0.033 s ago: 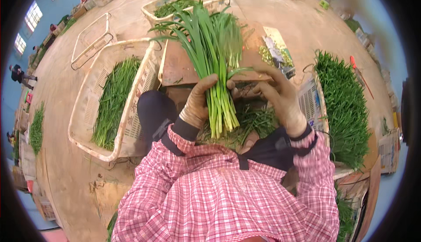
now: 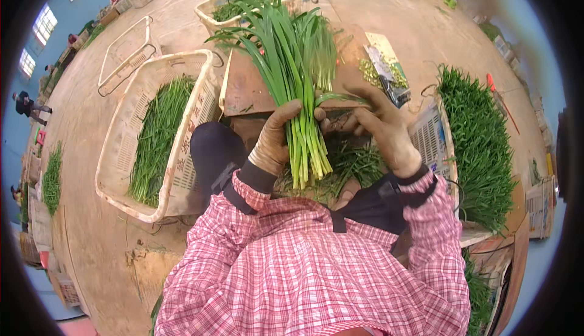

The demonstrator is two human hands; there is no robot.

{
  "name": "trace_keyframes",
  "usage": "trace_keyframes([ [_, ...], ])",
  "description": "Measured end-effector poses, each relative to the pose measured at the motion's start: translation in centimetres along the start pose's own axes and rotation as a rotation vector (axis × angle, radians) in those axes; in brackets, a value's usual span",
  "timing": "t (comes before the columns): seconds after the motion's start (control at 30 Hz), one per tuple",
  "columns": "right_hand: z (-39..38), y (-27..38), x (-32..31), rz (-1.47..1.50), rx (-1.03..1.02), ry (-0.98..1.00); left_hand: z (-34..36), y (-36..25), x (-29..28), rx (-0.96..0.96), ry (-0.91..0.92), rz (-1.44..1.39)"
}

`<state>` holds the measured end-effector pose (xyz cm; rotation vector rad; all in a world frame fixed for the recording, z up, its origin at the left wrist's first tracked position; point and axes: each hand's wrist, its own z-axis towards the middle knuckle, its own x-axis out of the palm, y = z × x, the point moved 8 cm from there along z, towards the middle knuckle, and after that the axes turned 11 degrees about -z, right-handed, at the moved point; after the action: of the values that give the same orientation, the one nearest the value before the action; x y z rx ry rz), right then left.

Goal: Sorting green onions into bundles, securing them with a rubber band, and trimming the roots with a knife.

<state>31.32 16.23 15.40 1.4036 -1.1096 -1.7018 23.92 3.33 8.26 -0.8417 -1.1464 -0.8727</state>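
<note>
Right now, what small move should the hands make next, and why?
Probably bring the right hand's fingers together on the stray leaf and draw it aside: it juts sideways from the bunch of green stalks, near those parted fingers, while the left hand grips the bunch. I can't tell whether they touch the leaf.

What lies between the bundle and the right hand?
A bent leaf and fingers of the left hand, in the head view.
</note>
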Motion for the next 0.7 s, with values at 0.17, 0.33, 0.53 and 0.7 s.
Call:
trace_keyframes([
  [0.17,1.9,-7.4,3.5,0.143,0.028,0.032,-0.8,-0.9,-2.7,0.096,-0.199,0.116],
  [0.33,2.8,-3.2,-1.3,-0.490,-0.504,-0.349,-0.8,-1.8,-4.3,0.103,-0.376,0.295],
  [0.53,8.5,1.5,-4.7,-0.517,-0.460,-0.288,0.8,1.8,-2.6,-0.036,-0.267,0.532],
  [0.7,2.0,1.4,-8.8,-0.691,-0.302,-0.821,4.3,0.0,-3.4,0.190,-0.411,0.686],
])
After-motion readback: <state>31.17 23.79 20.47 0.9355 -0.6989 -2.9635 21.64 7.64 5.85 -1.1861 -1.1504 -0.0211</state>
